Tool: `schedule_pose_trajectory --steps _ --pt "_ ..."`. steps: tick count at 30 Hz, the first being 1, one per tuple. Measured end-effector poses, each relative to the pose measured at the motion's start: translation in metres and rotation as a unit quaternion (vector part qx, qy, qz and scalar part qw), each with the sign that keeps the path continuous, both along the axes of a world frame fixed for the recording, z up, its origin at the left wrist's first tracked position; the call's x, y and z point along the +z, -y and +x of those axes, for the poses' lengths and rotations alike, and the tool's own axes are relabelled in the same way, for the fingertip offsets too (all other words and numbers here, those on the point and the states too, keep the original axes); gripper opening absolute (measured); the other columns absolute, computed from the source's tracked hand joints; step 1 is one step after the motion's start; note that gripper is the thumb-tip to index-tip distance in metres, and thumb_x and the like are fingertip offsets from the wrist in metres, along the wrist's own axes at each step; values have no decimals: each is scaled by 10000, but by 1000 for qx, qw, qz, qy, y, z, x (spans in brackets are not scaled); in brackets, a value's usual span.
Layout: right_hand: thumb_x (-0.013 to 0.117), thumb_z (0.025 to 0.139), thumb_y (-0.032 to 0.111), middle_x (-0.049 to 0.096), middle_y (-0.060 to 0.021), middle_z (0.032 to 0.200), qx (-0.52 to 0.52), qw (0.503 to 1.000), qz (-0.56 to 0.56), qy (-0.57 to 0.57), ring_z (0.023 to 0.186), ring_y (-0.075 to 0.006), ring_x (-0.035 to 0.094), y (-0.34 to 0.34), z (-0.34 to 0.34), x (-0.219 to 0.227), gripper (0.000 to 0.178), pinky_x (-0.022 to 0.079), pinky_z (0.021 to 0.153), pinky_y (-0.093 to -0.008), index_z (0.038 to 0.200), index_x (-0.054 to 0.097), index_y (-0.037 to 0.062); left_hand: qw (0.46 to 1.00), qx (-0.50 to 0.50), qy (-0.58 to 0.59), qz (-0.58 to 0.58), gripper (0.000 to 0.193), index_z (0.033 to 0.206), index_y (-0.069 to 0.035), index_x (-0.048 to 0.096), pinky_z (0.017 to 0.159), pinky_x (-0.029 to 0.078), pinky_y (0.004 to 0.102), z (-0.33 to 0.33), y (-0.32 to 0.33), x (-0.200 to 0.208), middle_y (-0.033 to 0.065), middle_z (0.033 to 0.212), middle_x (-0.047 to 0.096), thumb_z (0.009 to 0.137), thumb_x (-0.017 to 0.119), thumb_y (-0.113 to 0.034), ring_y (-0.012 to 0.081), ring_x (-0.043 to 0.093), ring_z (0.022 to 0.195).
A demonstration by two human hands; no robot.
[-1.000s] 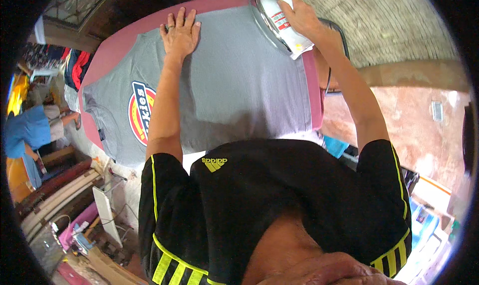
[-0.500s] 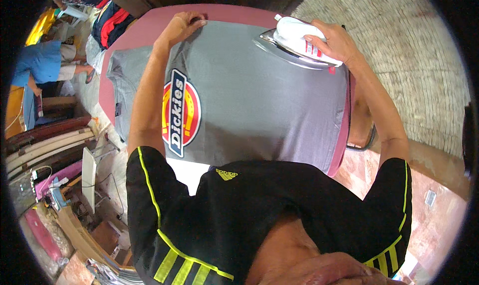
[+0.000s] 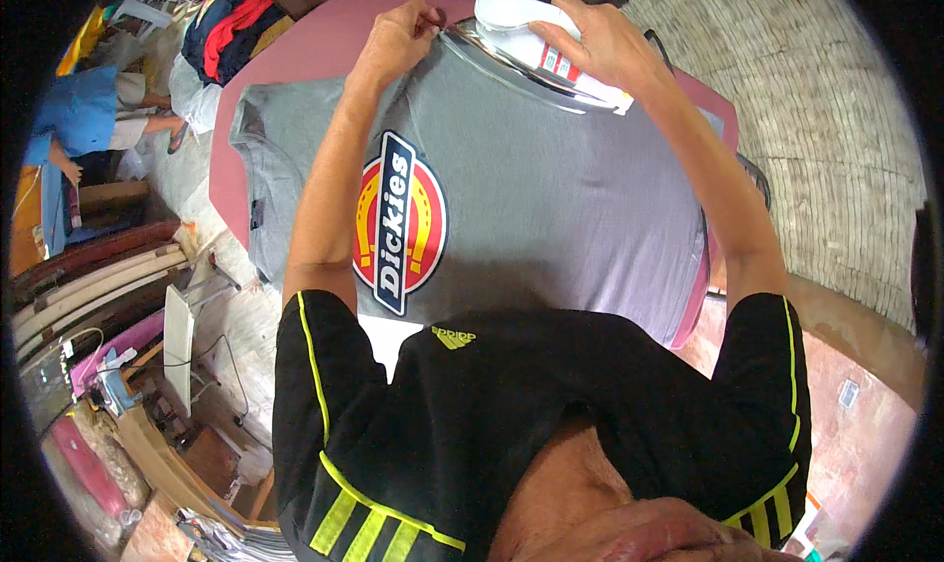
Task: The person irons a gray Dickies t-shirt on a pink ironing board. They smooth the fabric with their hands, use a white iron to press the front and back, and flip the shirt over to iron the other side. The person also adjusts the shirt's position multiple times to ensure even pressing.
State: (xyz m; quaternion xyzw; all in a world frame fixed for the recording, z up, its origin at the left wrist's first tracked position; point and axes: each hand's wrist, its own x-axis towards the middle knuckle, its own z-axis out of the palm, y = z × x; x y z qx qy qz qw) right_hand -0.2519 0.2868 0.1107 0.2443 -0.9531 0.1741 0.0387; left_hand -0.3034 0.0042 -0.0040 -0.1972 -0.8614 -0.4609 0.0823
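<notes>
A grey T-shirt (image 3: 570, 198) lies spread on a padded ironing board with a dark pink cover (image 3: 305, 51). Its printed red, yellow and dark badge (image 3: 426, 223) shows beside my left forearm. My right hand (image 3: 615, 49) is wrapped round the handle of a white iron (image 3: 503, 13) with a shiny metal base. The iron lies along the shirt's far edge, its pointed end toward the left. Close to that tip, my left hand (image 3: 396, 43) pinches the far edge of the shirt, fingers bent together.
A dark cord loops by the board's right side. Coloured clothes (image 3: 231, 31) are heaped at the far left. A person in a blue top (image 3: 84, 110) stands there. Boards and a white folding stand (image 3: 179, 351) fill the left. A woven mat (image 3: 826, 159) lies at the right.
The iron in my right hand has slid away from me and to the left, up to the shirt's far edge. My left hand has shifted slightly right and farther off.
</notes>
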Motion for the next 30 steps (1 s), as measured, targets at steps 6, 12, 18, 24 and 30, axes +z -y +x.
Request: schedule_pose_trajectory --steps 6,12,18,24,30 --pt "566 948 498 675 -226 849 -42 997 2 71 765 -375 658 -12 38 12 506 499 682 -447 1080 614 12 996 5 81 -48 196 1032 -54 643 799 510 366 -5 3 -5 138 990 687 843 616 -9 254 652 923" --pt "563 954 435 638 -239 811 138 988 10 71 735 -403 625 -39 52 5 437 478 677 -480 973 603 1 970 108 -160 -150 284 1102 -53 641 914 470 464 29 5 -7 174 1093 654 866 651 -210 335 610 1056" --pt "558 943 430 651 -279 926 54 998 6 44 870 -466 623 -45 79 11 444 486 767 -525 1021 613 -4 946 235 -96 -202 562 1342 0 492 1063 248 658 173 -44 -4 280 1467 394 963 495 -415 503 345 1347" --pt "582 930 438 660 -260 906 123 985 12 117 877 -445 636 -74 141 17 416 491 757 -520 1039 618 38 917 237 -29 -318 762 1436 77 364 1138 137 633 267 -76 -10 309 1532 274 967 430 -519 519 184 1435" --pt "587 924 444 656 -239 763 156 984 20 86 730 -454 637 -59 142 14 384 495 650 -525 945 626 63 911 254 22 -324 852 1463 82 326 1145 95 623 323 -75 -10 306 1558 214 949 426 -590 502 134 1455"
